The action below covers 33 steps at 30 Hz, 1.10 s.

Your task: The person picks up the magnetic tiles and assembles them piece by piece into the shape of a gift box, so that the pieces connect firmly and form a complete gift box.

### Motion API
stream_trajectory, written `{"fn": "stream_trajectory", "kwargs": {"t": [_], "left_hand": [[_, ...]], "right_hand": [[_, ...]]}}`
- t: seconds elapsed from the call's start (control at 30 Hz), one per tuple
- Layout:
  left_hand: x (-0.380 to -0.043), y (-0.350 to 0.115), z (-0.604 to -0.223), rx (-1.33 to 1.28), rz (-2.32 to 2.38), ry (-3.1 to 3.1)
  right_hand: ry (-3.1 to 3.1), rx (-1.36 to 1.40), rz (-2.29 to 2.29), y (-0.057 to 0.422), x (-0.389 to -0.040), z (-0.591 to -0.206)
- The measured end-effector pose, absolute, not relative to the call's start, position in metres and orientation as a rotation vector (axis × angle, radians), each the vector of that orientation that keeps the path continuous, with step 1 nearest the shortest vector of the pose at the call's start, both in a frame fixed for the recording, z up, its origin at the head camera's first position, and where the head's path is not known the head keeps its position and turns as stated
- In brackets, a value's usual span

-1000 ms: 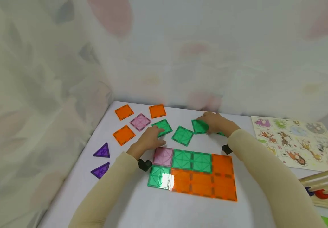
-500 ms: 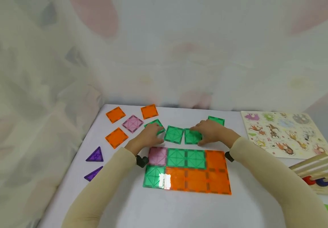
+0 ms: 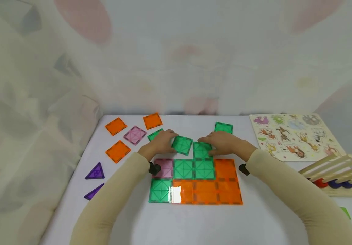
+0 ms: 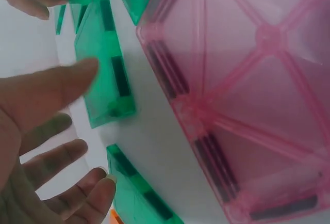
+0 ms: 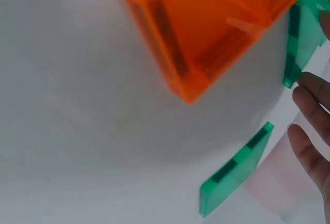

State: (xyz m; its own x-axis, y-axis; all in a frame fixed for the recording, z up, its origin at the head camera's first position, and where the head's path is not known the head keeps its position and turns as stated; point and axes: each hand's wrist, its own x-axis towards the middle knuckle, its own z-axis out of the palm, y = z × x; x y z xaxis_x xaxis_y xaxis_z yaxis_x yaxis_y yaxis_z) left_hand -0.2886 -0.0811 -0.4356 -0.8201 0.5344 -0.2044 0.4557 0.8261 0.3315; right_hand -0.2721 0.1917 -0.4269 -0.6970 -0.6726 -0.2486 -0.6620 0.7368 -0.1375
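In the head view, my right hand [image 3: 221, 142] rests its thumb and fingertips at the right and far edges of a green square magnetic tile [image 3: 201, 149]. That tile stands against the far side of a block of joined tiles [image 3: 206, 191], in green, pink and orange. My left hand [image 3: 161, 142] is beside another green square tile [image 3: 182, 145], which lies tilted; whether its fingertips touch it is hard to tell. A third green tile [image 3: 154, 134] is partly hidden behind the left hand. In the left wrist view the left thumb [image 4: 67, 84] and fingers are spread.
Loose orange tiles [image 3: 118, 151], a pink tile [image 3: 135, 135] and purple triangles [image 3: 95, 171] lie at left. A green tile [image 3: 223, 127] lies beyond my right hand. An animal puzzle board [image 3: 295, 139] and a wooden frame with coloured beads [image 3: 338, 177] stand at right.
My right hand has brought its green tile leftward and nearer, up against the block. The left hand has shifted right, towards the tilted green tile. The head view has turned slightly right.
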Motion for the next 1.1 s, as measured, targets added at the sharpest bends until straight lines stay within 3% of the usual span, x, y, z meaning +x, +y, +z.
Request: {"fn": "stream_trajectory", "kwargs": {"t": [0.4,0.63,1.1], "left_hand": [[-0.308,-0.057,-0.444,0.804,-0.016,2.765],[-0.325,-0.058,-0.448,0.665,-0.03,2.852],[-0.308,-0.059,-0.452,0.719,0.065,2.801]], "right_hand": [[2.686,-1.084,-0.153,0.194,-0.271,-0.436],[2.71,-1.06,-0.184,0.199,-0.265,-0.439],[2.844,-0.932,-0.448,0.247,-0.236,-0.421]]}}
